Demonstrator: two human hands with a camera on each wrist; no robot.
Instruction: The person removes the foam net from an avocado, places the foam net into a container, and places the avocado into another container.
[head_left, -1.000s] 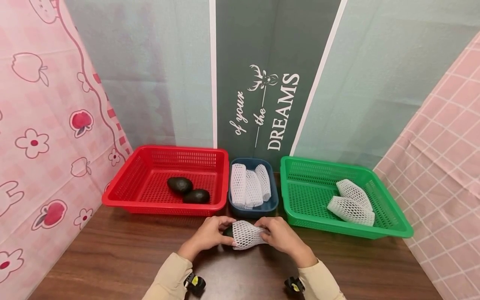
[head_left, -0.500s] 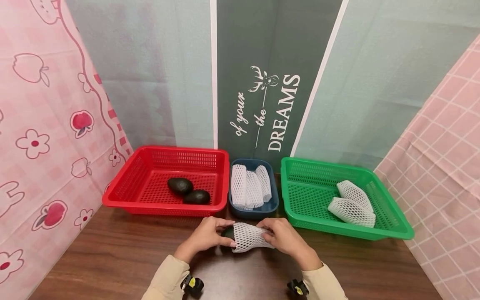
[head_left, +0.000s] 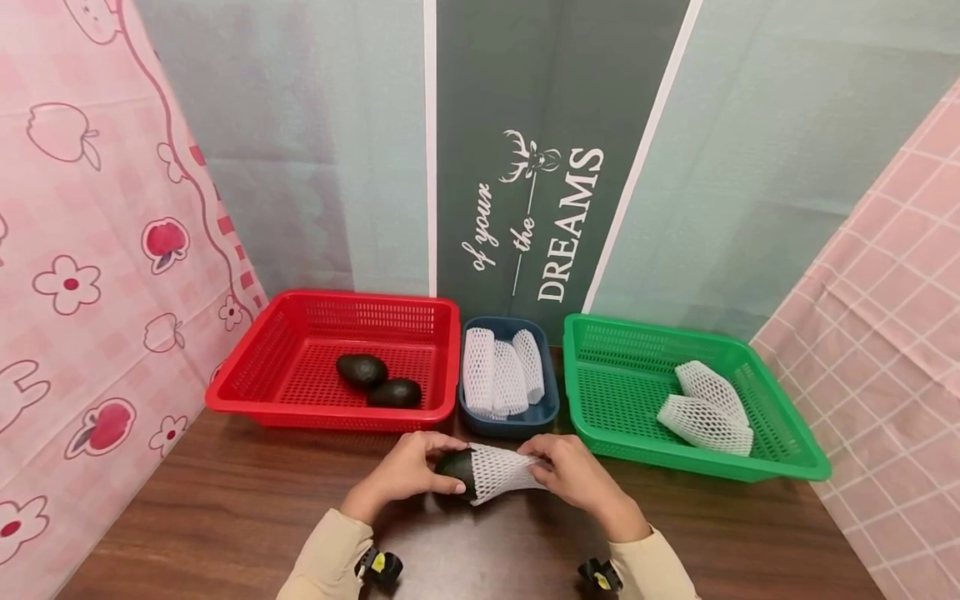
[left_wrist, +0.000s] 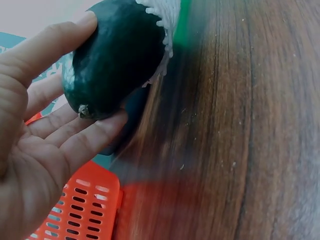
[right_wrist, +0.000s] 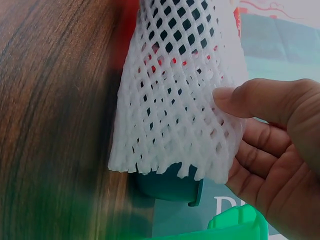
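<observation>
A dark green avocado lies partly inside a white foam mesh sleeve, its stem end bare on the left. My left hand grips that bare end, thumb on the near side and fingers beneath in the left wrist view. My right hand pinches the sleeve's loose right end between thumb and fingers. In the right wrist view the mesh sleeve flares wide at its ragged open end, with dark avocado showing through the holes farther up.
Behind the hands stand a red basket with two bare avocados, a small blue bin with several mesh sleeves, and a green basket with two sleeved pieces. All sit on a wooden table.
More of the avocado's left end shows outside the sleeve than before. My right hand has shifted slightly right with the sleeve's end, and my left hand slightly left.
</observation>
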